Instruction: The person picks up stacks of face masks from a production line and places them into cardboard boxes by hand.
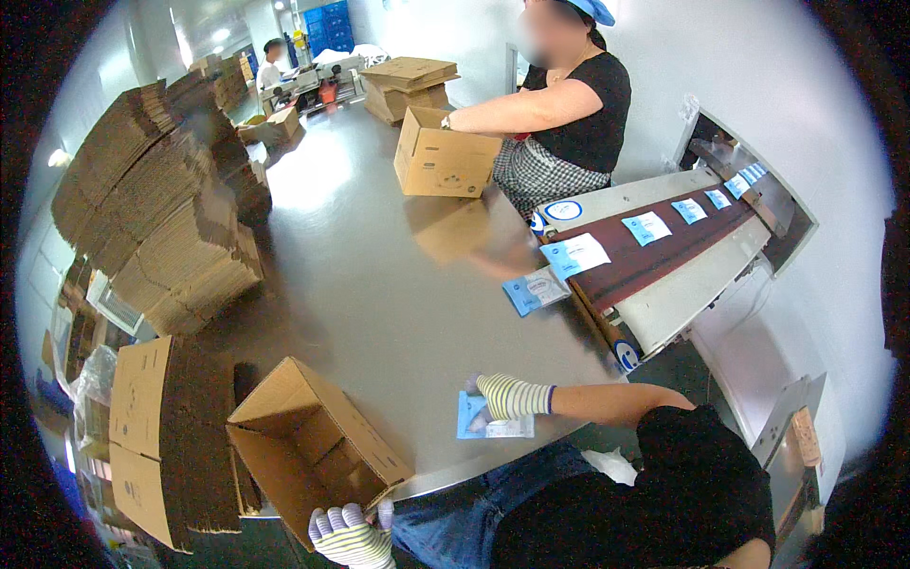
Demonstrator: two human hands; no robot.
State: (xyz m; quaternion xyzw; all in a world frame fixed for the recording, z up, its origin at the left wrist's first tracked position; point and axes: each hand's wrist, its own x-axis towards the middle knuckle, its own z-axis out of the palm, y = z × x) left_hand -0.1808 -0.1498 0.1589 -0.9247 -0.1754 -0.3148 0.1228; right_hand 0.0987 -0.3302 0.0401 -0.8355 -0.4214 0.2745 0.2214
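Note:
My left hand (351, 538), in a striped knit glove, is closed over the near rim of an open cardboard box (351, 417). The box leans tilted at the table's near left, its mouth toward me, and its visible inside holds nothing. My right hand (515, 396), gloved alike, is on a blue and white packet (474, 427) at the table's near edge. Its fingers are bent around the packet's upper part, which they partly hide. Farther off, another packet (536, 291) lies at the end of a conveyor belt (654, 256), just touching or overlapping the one behind it.
Several packets ride the brown belt from a wall opening. Across the metal table (379, 303), a co-worker reaches into another cardboard box (445, 161). Tall stacks of flattened cartons (161, 209) line the left side, with more folded cartons (171, 446) beside my box. Another person works far back.

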